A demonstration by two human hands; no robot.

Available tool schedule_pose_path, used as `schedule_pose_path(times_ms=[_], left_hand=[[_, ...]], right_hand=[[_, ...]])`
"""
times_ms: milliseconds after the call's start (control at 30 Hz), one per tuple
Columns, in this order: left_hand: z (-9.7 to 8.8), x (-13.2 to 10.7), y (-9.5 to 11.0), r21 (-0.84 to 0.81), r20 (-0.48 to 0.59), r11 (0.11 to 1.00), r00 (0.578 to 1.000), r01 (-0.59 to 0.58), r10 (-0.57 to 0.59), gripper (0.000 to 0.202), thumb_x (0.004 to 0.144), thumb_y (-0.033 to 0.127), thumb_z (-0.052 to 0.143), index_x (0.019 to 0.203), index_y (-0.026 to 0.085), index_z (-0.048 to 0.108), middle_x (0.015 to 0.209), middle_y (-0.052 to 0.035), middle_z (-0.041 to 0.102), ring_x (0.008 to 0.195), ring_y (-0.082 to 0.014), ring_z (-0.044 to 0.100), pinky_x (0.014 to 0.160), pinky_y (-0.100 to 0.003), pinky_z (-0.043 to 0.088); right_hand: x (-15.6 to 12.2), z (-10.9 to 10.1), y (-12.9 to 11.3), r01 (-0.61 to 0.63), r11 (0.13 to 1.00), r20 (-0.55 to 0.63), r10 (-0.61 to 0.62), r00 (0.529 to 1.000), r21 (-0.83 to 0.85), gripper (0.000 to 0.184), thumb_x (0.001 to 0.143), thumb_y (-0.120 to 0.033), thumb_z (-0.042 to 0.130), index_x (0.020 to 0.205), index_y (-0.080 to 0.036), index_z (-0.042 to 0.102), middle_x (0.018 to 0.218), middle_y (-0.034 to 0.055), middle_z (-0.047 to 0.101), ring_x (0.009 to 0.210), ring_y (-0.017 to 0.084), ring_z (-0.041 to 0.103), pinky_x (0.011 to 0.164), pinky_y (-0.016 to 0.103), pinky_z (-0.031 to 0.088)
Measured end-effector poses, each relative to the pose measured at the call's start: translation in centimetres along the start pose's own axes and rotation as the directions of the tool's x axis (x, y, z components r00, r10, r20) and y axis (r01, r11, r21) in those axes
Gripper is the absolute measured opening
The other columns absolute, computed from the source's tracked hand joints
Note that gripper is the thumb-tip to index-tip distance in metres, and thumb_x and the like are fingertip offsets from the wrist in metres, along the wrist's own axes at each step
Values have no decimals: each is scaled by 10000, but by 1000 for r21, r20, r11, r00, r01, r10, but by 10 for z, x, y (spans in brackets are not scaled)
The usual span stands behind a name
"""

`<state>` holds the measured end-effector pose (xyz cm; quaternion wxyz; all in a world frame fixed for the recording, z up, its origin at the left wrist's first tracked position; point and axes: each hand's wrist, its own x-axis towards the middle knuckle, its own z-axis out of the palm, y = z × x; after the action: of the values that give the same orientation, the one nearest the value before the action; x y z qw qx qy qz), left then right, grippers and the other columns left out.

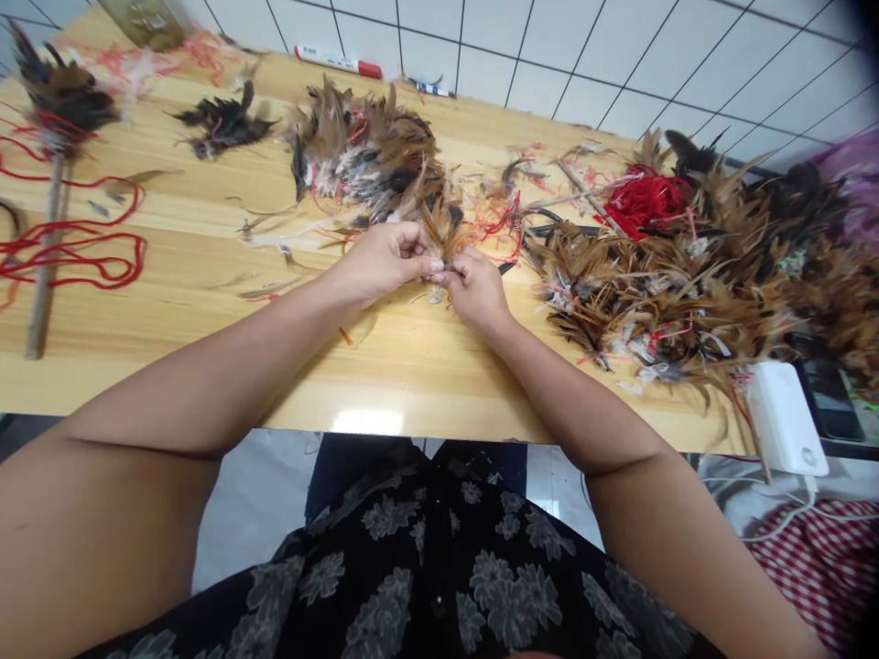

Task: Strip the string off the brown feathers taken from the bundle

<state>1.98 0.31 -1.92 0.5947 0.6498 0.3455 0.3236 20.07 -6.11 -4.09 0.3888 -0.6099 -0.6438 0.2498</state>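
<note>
Near the middle of the wooden table, my left hand [394, 260] and my right hand [479, 285] meet, their fingertips pinched together. Between them is a small bunch of brown feathers [443, 229], its tips pointing away from me. The pale quill ends stick out below the fingers. Both hands are closed on this bunch, and the fingers partly hide it. Just behind the left hand lies a pile of brown and grey feathers [367, 151]. Red thread scraps [504, 220] are scattered beyond the right hand.
A large feather heap [659, 293] covers the right side, with a red string bundle [645, 199] on it. A white power bank [786, 416] sits at the front right edge. On the left lie a feather-topped stick [48, 247] and red cord [103, 265]. A marker [336, 61] rests by the tiled wall.
</note>
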Motion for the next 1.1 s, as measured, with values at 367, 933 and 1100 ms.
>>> schedule_pose_path(times_ms=[367, 933, 1100], left_hand=[[-4, 4, -11, 19, -47, 999, 998, -51, 52, 263, 814, 106, 998, 826, 196, 752, 780, -1, 750, 766, -195, 724, 811, -333, 592], [-76, 22, 9, 412, -263, 908, 945, -74, 196, 280, 875, 172, 1016, 838, 252, 750, 787, 35, 613, 923, -210, 512, 1053, -340, 471], [-63, 21, 3, 569, -241, 822, 953, -17, 186, 318, 842, -33, 827, 777, 250, 700, 854, -1, 485, 964, -226, 483, 1120, -343, 396]], right_hand=[[4, -3, 2, 2, 997, 50, -6, 999, 80, 565, 964, -345, 915, 659, -253, 449, 809, -8, 511, 857, 189, 504, 887, 356, 463], [5, -6, 5, -81, 980, -71, 95, 993, 183, 413, 1017, -247, 831, 698, -232, 569, 771, -47, 500, 799, 147, 506, 834, 316, 446], [6, -3, 11, -77, 969, -80, 98, 992, 233, 415, 1028, -324, 849, 722, -231, 585, 764, -50, 519, 812, 150, 527, 836, 317, 442]])
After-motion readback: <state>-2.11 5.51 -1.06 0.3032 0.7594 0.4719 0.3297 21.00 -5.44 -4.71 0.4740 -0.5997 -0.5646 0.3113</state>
